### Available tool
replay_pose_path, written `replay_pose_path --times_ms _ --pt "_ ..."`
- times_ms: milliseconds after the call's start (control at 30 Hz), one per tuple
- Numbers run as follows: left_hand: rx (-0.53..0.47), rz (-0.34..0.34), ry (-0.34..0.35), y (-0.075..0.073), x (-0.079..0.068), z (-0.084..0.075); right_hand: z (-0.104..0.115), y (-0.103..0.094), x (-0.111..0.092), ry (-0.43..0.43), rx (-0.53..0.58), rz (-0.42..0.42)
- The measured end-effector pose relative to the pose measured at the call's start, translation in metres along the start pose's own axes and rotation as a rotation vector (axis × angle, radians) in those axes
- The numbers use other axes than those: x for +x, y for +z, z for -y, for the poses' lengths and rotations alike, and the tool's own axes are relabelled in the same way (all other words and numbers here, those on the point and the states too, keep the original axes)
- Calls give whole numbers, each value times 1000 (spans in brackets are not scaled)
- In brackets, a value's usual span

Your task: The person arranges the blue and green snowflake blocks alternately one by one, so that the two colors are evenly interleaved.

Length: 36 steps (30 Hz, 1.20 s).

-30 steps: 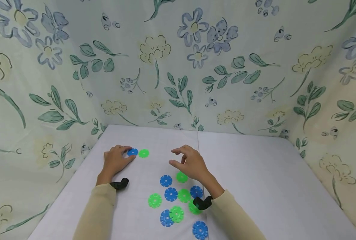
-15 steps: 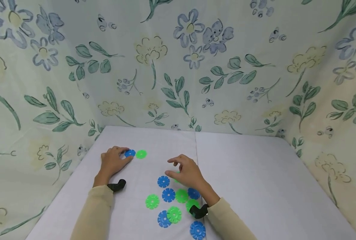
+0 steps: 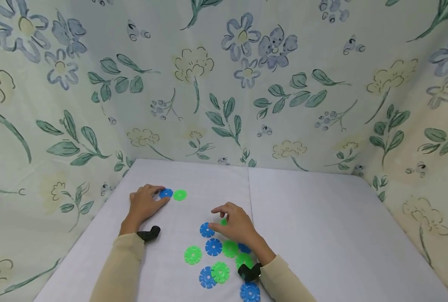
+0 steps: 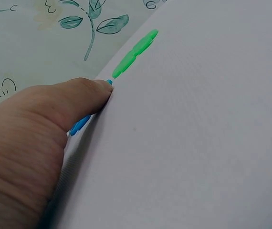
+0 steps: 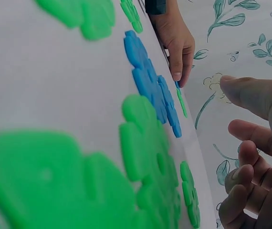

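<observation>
Head view: left hand pinches blue disc, best kept light; green disc at its three o'clock; right hand loose, empty.

White table, blue discs, green discs

Green discs here are proper neon, and the blue discs are a solid, fairly strong blue. Table cover is plain white, kinda lilac-tinted. Backdrop cloth is off-white, printed all over with periwinkle flowers, pale yellow blooms with thin dark outlines, and muted green leafy sprigs. Sleeves are plain beige, wrist cameras black.
</observation>
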<state>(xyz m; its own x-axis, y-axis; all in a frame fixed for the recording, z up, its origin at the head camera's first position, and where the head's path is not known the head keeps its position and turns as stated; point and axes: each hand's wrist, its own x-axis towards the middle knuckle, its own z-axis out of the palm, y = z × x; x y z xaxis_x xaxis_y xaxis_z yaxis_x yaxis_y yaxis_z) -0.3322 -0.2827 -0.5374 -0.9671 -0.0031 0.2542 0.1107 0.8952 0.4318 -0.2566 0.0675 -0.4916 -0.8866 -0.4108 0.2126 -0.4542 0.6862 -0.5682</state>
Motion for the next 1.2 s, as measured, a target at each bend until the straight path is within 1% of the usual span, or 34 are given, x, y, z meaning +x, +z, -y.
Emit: replay_pose_path --times_ms 233,333,467,700,867,1033,1200 --pt "-9 -11 6 -1 -1 0 -4 5 0 14 -31 50" --pt "-6 -6 4 0 -1 1 -4 8 -1 26 -38 72" --pt "-7 4 -2 1 -2 2 -2 12 -2 25 -73 107" --pt "-10 -1 -2 -1 0 0 2 15 -1 -1 -143 99" --pt "-20 13 -6 -2 0 -2 4 16 -1 15 -181 104" --pt "-6 7 -5 -2 -1 -2 6 17 0 32 -215 115" --pt "-3 1 -3 -3 -1 -3 9 16 1 45 -225 112"
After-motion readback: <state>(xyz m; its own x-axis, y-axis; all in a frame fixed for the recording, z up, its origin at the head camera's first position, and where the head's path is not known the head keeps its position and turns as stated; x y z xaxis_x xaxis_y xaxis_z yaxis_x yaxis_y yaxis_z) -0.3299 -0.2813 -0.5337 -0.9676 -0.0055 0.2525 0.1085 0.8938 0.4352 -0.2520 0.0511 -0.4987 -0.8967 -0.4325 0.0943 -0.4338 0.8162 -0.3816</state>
